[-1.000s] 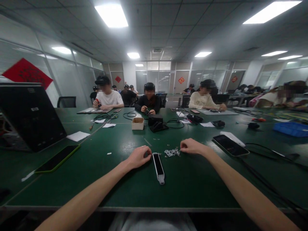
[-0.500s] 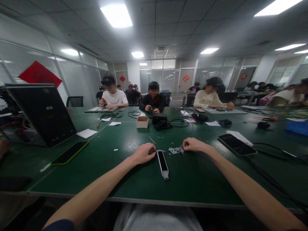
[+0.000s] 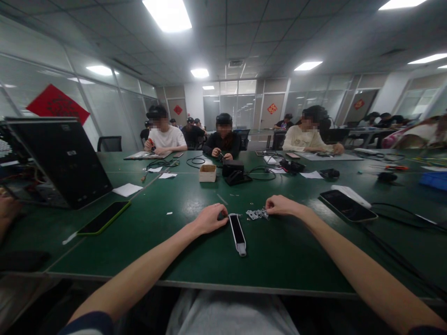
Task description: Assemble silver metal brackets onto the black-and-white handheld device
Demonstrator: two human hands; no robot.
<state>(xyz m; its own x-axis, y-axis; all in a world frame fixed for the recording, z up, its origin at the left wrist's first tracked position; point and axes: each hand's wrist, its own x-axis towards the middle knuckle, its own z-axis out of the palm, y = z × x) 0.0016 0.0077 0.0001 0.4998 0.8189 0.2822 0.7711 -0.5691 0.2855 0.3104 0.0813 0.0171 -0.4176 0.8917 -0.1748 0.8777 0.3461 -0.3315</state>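
A slim white handheld device (image 3: 238, 232) with a long dark screen lies on the green table in front of me. My left hand (image 3: 211, 218) rests at its upper left end, fingers curled together. A thin piece pokes out to the right of those fingertips, and what they hold is too small to name. Small grey metal parts (image 3: 256, 214) lie in a cluster to the right of the device, with tiny loose bits around them. At the right edge of this cluster, my right hand (image 3: 279, 205) has its fingertips pinched together on or among the parts; whatever is between them is hidden.
A green-edged phone (image 3: 104, 217) and a black computer case (image 3: 66, 160) are to the left. Ahead stand a small open box (image 3: 207, 173) and a black device (image 3: 233, 171). Another phone (image 3: 347, 205) and cables lie right. Several people sit across the table (image 3: 157, 265).
The whole view has shifted slightly, with the table appearing a little higher. Both hands keep nearly the same places beside the device and the metal parts.
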